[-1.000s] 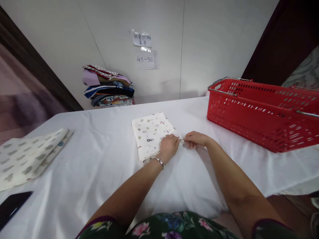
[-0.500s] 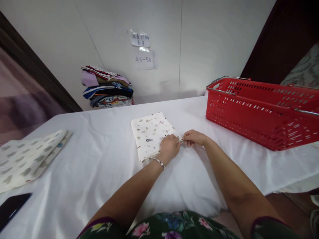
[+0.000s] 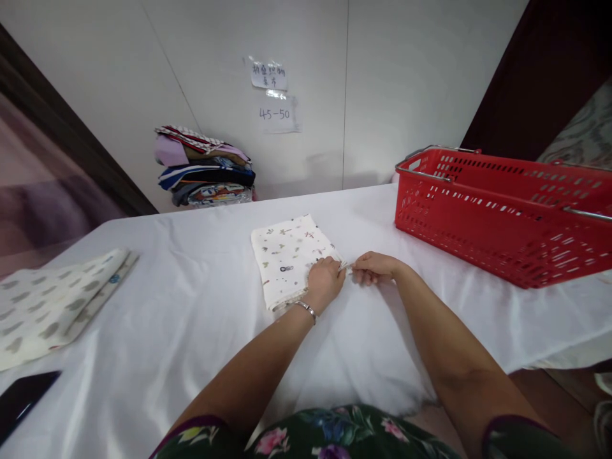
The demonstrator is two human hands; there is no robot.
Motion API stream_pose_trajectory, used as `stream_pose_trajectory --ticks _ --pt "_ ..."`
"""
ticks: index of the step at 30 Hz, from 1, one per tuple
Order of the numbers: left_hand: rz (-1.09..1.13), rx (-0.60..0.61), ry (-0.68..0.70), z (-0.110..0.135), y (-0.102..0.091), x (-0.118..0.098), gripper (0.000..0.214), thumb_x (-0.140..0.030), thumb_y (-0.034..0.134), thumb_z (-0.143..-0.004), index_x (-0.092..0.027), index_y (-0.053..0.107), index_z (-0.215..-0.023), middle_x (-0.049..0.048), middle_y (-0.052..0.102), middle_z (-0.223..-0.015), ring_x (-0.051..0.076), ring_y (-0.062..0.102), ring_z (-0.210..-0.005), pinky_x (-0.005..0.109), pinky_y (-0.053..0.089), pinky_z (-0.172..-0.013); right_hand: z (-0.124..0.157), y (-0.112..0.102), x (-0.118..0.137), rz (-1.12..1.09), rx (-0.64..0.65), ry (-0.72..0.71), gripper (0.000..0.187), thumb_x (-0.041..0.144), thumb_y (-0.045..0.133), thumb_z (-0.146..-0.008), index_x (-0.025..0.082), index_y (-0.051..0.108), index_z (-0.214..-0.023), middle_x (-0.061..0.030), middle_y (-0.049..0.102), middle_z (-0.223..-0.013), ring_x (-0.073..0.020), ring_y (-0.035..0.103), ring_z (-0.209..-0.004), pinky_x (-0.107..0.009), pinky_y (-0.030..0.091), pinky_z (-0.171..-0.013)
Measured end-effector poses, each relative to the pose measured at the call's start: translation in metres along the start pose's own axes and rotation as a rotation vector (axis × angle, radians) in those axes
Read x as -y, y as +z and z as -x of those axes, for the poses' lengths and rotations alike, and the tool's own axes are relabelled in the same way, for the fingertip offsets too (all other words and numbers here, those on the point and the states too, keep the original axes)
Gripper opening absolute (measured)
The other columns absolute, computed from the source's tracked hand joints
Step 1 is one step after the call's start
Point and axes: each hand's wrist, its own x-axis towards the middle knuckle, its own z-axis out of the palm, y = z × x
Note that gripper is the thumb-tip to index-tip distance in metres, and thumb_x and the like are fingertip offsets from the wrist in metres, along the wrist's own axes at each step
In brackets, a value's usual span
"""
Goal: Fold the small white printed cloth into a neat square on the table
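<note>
A small folded white cloth [image 3: 285,254] with tiny coloured prints lies in the middle of the white-covered table [image 3: 191,299]. My left hand [image 3: 325,282], with a silver bracelet at the wrist, rests with curled fingers on the cloth's near right corner. My right hand [image 3: 373,268] pinches the same corner's edge from the right side. The two hands almost touch at the fingertips.
A red plastic basket [image 3: 502,204] with metal handles stands at the right. A folded cloth with grey prints [image 3: 52,303] lies at the left edge, a dark phone [image 3: 21,398] near it. A stack of folded fabrics [image 3: 203,166] sits against the back wall.
Both hands stay at the cloth's corner with only slight finger shifts. The cloth has not visibly moved.
</note>
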Motion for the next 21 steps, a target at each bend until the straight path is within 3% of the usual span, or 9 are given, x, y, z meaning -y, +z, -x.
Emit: stream_pose_trajectory --ticks 10,15,21 --pt "0.005 0.029 -0.009 0.0017 -0.0018 -0.0027 0.021 -0.032 0.045 -0.086 -0.019 0.060 -0.088 0.0050 0.058 -0.091 0.019 0.051 -0.091 0.030 0.037 -0.078 -0.0091 0.0037 -0.0042 -0.080 -0.025 -0.105 0.019 0.029 0.062 -0.072 0.016 0.054 -0.062 0.0027 0.059 -0.048 -0.0067 0.053 -0.037 -0.015 0.029 -0.030" --pt "-0.008 0.047 -0.006 0.0036 -0.0053 -0.0062 0.026 -0.039 0.053 -0.080 -0.017 0.058 -0.093 0.0076 0.057 -0.096 0.022 0.050 -0.094 0.033 0.038 -0.081 -0.0083 0.0037 -0.0004 -0.104 -0.020 -0.150 0.019 0.030 0.062 -0.072 0.015 0.055 -0.063 0.0028 0.058 -0.049 -0.0057 0.051 -0.037 -0.015 0.029 -0.030" --pt "-0.020 0.071 -0.052 -0.0045 -0.0092 -0.0011 0.018 -0.029 0.045 -0.085 -0.018 0.058 -0.089 0.0057 0.059 -0.092 0.018 0.054 -0.089 0.028 0.040 -0.076 -0.0033 0.0025 0.0034 -0.109 -0.032 -0.167 0.016 0.030 0.063 -0.072 0.014 0.058 -0.069 0.0023 0.061 -0.053 -0.0067 0.054 -0.040 -0.015 0.031 -0.031"
